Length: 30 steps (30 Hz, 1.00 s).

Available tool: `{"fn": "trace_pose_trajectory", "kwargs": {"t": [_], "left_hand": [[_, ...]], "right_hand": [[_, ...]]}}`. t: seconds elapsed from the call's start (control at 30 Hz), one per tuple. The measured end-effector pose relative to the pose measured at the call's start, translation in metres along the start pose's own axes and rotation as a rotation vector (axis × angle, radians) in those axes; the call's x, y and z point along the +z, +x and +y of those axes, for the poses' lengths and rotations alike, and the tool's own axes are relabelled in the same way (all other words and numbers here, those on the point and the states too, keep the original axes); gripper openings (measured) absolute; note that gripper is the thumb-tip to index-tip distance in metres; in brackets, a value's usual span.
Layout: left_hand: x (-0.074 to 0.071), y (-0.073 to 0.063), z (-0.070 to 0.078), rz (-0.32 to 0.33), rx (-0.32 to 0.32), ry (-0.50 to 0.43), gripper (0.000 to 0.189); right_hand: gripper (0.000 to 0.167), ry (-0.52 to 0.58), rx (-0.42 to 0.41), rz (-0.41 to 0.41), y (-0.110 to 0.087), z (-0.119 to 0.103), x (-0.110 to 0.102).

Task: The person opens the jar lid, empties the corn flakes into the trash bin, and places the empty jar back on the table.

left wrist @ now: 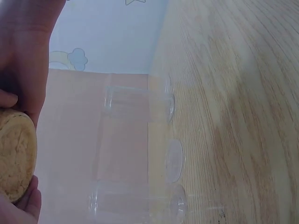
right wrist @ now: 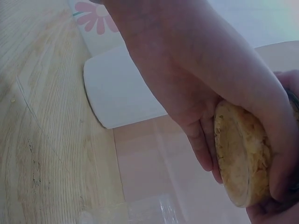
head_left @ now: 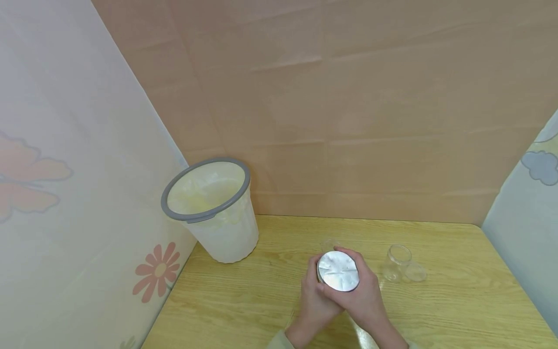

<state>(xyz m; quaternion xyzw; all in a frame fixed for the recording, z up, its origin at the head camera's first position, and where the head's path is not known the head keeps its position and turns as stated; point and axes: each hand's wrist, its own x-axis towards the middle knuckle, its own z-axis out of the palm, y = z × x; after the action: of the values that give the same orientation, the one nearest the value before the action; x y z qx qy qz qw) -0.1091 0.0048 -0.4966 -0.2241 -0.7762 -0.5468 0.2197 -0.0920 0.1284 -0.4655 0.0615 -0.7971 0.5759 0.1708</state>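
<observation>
Both hands meet around one clear jar (head_left: 338,271) with a crinkled silver foil seal on its top. My left hand (head_left: 315,303) grips it from the left and below, my right hand (head_left: 365,291) from the right, thumb and fingers curved around the rim. Through the jar's base (left wrist: 16,156) in the left wrist view, tan, flaky contents show. The right wrist view shows the same yellowish flakes through the jar's side (right wrist: 259,156). Fingers hide much of its wall.
A clear empty jar (head_left: 394,264) stands to the right, a clear round lid (head_left: 416,272) beside it. Another clear container (head_left: 330,244) is partly hidden behind the hands. A white bin (head_left: 228,237) with a grey rim stands at the back left. Cloth-covered walls (head_left: 322,121) enclose the wooden table (head_left: 226,300).
</observation>
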Motion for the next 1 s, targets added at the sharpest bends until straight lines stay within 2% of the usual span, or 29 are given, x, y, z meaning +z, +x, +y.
{"fn": "trace_pose_trajectory", "kwargs": {"t": [0.27,0.53,0.77,1.0], "left_hand": [[-0.001,0.0005,-0.0031,-0.031,0.017,-0.012,0.081],[-0.004,0.0034,-0.005,-0.089,0.04,-0.034,0.083],[-0.0073,0.0061,-0.0065,-0.142,0.084,-0.016,0.084],[-0.0095,0.0073,-0.0078,-0.165,0.076,-0.077,0.084]], "right_hand": [[0.08,0.02,-0.019,-0.003,-0.0003,0.0005,-0.0007],[0.083,0.025,-0.019,-0.006,-0.0004,-0.0014,-0.0006],[0.082,0.048,-0.043,-0.014,0.0001,-0.002,-0.0009],[0.082,0.045,-0.068,-0.03,0.0009,-0.0018,-0.0024]]}}
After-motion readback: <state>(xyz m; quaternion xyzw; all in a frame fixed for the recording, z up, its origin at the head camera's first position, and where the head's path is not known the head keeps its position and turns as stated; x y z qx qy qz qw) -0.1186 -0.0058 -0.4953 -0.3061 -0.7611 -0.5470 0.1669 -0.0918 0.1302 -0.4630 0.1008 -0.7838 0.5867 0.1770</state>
